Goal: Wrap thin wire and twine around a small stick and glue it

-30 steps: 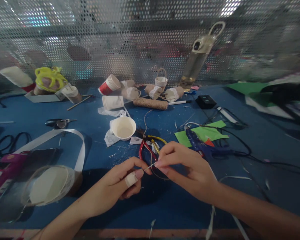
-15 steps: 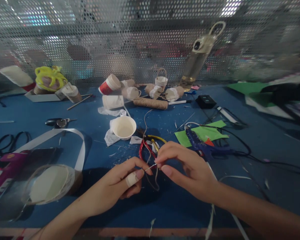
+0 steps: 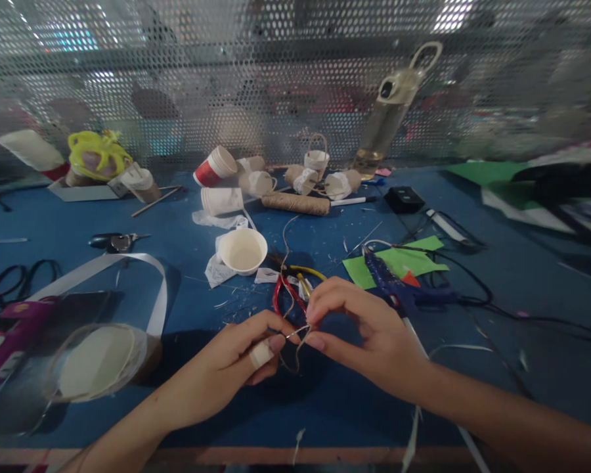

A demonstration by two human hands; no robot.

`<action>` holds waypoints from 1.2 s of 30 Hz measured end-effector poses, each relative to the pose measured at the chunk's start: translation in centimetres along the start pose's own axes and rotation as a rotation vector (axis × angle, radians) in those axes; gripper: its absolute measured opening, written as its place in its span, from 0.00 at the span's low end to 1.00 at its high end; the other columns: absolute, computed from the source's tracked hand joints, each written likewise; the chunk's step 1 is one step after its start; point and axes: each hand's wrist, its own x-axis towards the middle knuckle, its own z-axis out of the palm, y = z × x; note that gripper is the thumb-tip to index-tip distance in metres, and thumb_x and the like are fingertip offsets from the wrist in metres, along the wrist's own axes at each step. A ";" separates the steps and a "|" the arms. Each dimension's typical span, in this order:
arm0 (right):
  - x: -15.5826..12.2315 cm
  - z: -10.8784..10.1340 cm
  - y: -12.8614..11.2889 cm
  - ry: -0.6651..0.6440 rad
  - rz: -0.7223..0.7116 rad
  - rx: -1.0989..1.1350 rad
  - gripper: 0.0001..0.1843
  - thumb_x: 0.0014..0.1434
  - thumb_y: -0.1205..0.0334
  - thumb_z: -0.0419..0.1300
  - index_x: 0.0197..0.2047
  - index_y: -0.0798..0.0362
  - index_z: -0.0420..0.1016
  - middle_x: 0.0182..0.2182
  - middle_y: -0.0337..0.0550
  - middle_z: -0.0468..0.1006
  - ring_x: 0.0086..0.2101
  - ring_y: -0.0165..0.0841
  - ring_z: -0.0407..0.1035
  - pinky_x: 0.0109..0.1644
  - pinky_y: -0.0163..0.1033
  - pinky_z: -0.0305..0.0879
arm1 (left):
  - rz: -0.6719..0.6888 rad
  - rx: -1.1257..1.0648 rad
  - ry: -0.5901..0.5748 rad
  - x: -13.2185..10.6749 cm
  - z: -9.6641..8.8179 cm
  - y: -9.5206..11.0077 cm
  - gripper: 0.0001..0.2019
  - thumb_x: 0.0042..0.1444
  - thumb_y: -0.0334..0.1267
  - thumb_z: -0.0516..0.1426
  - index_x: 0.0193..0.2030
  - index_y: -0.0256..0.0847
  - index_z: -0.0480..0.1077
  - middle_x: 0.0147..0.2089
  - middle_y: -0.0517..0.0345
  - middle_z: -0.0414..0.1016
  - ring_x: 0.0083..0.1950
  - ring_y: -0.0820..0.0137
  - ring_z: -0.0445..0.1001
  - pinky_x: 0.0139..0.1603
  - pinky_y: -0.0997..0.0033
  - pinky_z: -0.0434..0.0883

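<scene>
The left hand (image 3: 241, 358), a bandage (image 3: 262, 353) round its thumb, is pinched on what looks like a thin wire (image 3: 295, 333); the right hand (image 3: 369, 335) has thumb and forefinger drawn together on the string (image 3: 286, 246) at the wire's other end. So wire and string meet in the short gap between the hands, with a loose loop of string hanging just below. To do this winding well, I would hold the wire steady with the left hand, keep the string taut with the right and lay each turn close against the last, keeping the loop from snagging. Counting outward: one pair of red-handled pliers (image 3: 276, 295) lies just beyond the hands, with one yellow-handled tool (image 3: 309, 270) beside it. One open white cup (image 3: 243, 251) stands beyond the left hand, and one roll of twine (image 3: 295, 203) lies farther out, before at least four small wrapped cups (image 3: 343, 185). Two glue guns: one blue (image 3: 398, 289) beyond the right hand, one purple (image 3: 22, 335) well left of the left hand.
</scene>
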 end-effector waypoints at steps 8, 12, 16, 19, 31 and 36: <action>-0.2 0.1 -0.1 0.020 -0.006 -0.049 0.06 0.57 0.69 0.69 0.35 0.55 0.75 0.35 0.45 0.76 0.38 0.33 0.72 0.40 0.35 0.73 | 0.026 0.193 0.026 0.0 -0.1 -0.1 0.14 0.72 0.48 0.46 0.47 0.44 0.68 0.27 0.67 0.60 0.27 0.75 0.57 0.29 0.73 0.56; -0.3 0.3 -0.1 0.026 -0.013 -0.051 0.04 0.58 0.70 0.67 0.35 0.55 0.75 0.34 0.45 0.76 0.37 0.33 0.72 0.40 0.35 0.73 | 0.024 0.227 0.038 -0.1 -0.1 -0.2 0.14 0.72 0.48 0.46 0.47 0.45 0.68 0.26 0.68 0.59 0.27 0.75 0.57 0.29 0.73 0.57; -0.2 0.3 -0.1 0.030 -0.027 -0.077 0.04 0.59 0.71 0.65 0.35 0.55 0.74 0.34 0.45 0.76 0.37 0.33 0.72 0.40 0.35 0.73 | 0.024 0.226 0.045 -0.1 -0.1 -0.2 0.13 0.72 0.48 0.46 0.48 0.45 0.68 0.27 0.68 0.61 0.27 0.75 0.59 0.30 0.74 0.58; -0.2 0.3 -0.1 0.027 -0.041 -0.100 0.04 0.59 0.72 0.64 0.35 0.56 0.74 0.34 0.45 0.76 0.37 0.33 0.72 0.40 0.36 0.73 | 0.021 0.217 0.051 0.0 -0.1 -0.1 0.14 0.71 0.48 0.47 0.48 0.45 0.69 0.27 0.67 0.62 0.27 0.75 0.59 0.30 0.74 0.59; -0.3 0.0 -0.1 0.023 -0.038 -0.126 0.06 0.60 0.73 0.64 0.39 0.55 0.76 0.36 0.44 0.78 0.38 0.32 0.74 0.42 0.35 0.73 | 0.026 0.077 0.050 -0.1 -0.2 0.0 0.13 0.71 0.48 0.47 0.49 0.44 0.68 0.26 0.69 0.59 0.25 0.77 0.56 0.28 0.74 0.56; -0.3 0.0 0.1 0.024 -0.007 -0.092 0.05 0.61 0.72 0.64 0.40 0.54 0.77 0.36 0.43 0.79 0.37 0.31 0.75 0.42 0.34 0.73 | 0.039 0.058 0.035 -0.1 -0.4 0.0 0.14 0.72 0.47 0.47 0.50 0.42 0.68 0.23 0.70 0.56 0.25 0.77 0.54 0.27 0.74 0.54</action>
